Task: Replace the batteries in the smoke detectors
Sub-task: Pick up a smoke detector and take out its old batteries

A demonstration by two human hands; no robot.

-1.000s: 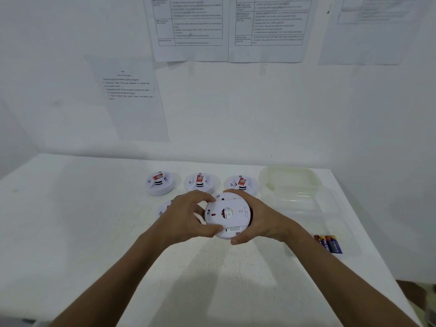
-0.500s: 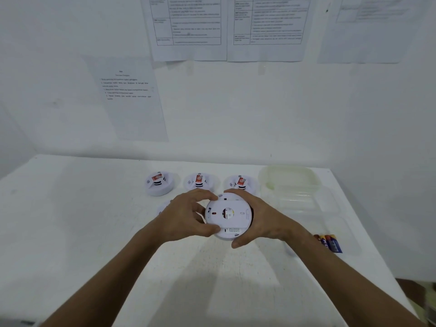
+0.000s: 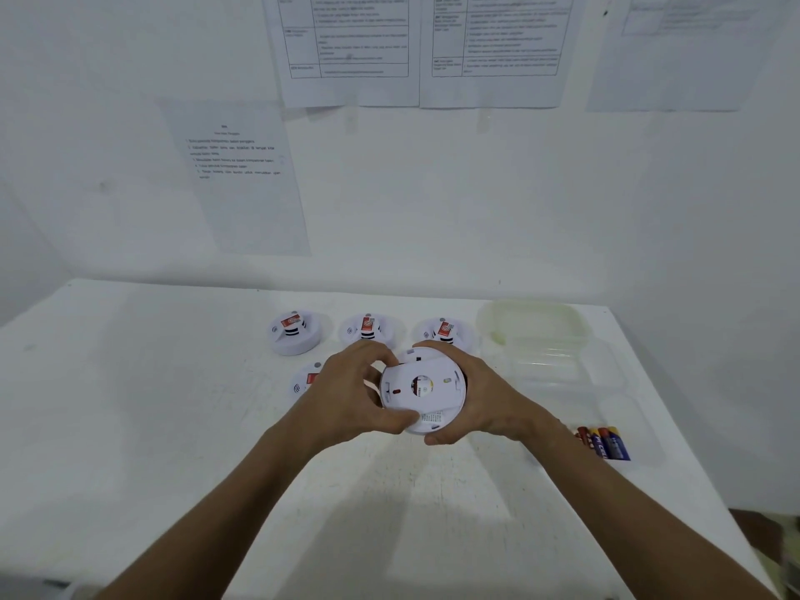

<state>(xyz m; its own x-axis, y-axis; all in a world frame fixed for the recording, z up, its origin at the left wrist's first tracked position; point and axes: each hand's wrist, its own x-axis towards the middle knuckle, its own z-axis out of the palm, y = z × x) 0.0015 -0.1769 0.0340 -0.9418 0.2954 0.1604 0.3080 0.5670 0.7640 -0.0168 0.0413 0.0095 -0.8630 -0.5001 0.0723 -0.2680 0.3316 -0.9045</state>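
A round white smoke detector [image 3: 426, 389] is held back side up above the middle of the white table [image 3: 130, 426]. My left hand [image 3: 350, 391] grips its left rim and back plate. My right hand [image 3: 476, 396] grips its right rim, thumb under the near edge. The back plate sits slightly askew on the body. Three more detectors stand in a row behind: left [image 3: 294, 333], middle [image 3: 368, 329] and right [image 3: 443, 330]. Another detector [image 3: 305, 381] lies half hidden behind my left hand. Loose batteries [image 3: 604, 441] lie at the right.
A pale green plastic container [image 3: 532, 324] and a clear lid or tray [image 3: 558, 365] stand at the back right. The batteries lie in a clear tray [image 3: 627, 417] near the table's right edge. Printed sheets hang on the wall behind.
The detector's back plate has turned and shifted slightly against the body between my hands. My left fingers have regripped along its rim. The other detectors have not moved.
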